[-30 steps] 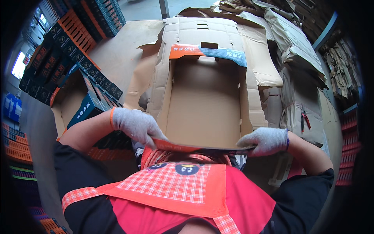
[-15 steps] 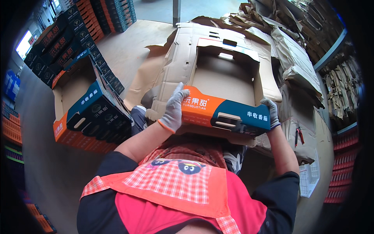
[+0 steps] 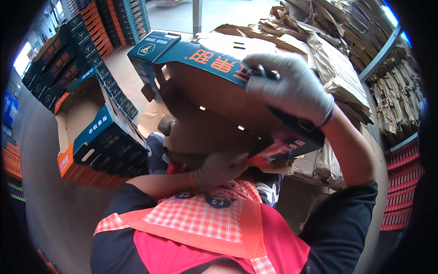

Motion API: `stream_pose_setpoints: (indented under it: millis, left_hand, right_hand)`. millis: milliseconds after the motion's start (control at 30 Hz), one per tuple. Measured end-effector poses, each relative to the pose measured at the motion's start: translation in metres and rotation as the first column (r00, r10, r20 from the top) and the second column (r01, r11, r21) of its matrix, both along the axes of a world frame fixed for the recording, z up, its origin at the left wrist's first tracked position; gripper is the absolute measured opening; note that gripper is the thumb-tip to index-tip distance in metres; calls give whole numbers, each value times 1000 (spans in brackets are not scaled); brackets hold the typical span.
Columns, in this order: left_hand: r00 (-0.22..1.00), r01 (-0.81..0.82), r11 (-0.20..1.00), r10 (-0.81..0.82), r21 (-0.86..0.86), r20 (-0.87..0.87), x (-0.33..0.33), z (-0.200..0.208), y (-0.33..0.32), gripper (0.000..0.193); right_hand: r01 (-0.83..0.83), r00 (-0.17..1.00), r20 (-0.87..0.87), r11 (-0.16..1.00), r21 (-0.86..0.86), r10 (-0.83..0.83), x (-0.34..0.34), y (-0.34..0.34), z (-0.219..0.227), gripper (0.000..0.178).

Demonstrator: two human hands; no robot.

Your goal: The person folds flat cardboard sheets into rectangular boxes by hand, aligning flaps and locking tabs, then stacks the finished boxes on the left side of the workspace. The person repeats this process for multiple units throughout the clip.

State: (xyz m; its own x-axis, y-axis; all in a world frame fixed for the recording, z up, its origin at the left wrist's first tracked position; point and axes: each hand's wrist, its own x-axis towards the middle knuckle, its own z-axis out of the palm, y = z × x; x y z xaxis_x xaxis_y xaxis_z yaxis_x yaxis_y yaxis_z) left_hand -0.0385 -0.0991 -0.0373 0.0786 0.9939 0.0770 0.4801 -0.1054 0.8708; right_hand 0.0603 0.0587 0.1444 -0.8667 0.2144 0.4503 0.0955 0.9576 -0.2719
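Note:
An open cardboard box (image 3: 200, 57), dark teal and orange outside and brown inside, is tilted up in front of me. My right hand (image 3: 292, 86), in a light grey glove, is closed over its upper rim on the right. Down at the box's near edge, my left hand (image 3: 221, 170), gloved too, has its fingers against the orange part; they are dim and partly hidden. Under and behind the box, flat brown cardboard blanks (image 3: 246, 44) lie in a pile, mostly covered by it.
At my left stands a stack of finished open boxes (image 3: 107, 148), with more stacked boxes (image 3: 59, 64) behind. Bundles of folded brown cardboard (image 3: 328, 59) lie at the right. A metal post (image 3: 197, 18) rises at the back; red crates (image 3: 404, 192) are far right.
The box has been turned and tipped up from lying flat. My right hand has moved up and left to its upper rim; my left hand has dropped toward the apron.

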Motion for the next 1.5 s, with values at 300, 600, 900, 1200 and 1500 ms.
stream_pose_setpoints:
  millis: [300,600,900,1200,1500]
  left_hand:
    - [780,119,763,324,636,-535,-29,147,88,87]
    - [738,205,841,204,501,-644,-43,162,113,76]
    - [847,125,799,223,588,-482,-34,138,92,70]
    - [926,-4,339,356,941,-124,-69,138,103,65]
    - [896,155,690,203,707,-394,-109,46,-47,138]
  right_hand:
    - [347,920,-145,929,-133,-364,26,27,12,21]
    - [405,904,-52,891,-208,-423,77,33,17,29]
    - [86,916,317,893,441,-244,13,53,8,15]
    - [124,965,213,983,139,-152,-16,4,2,45]
    - [-27,986,-142,747,-664,-90,64,126,-37,41]
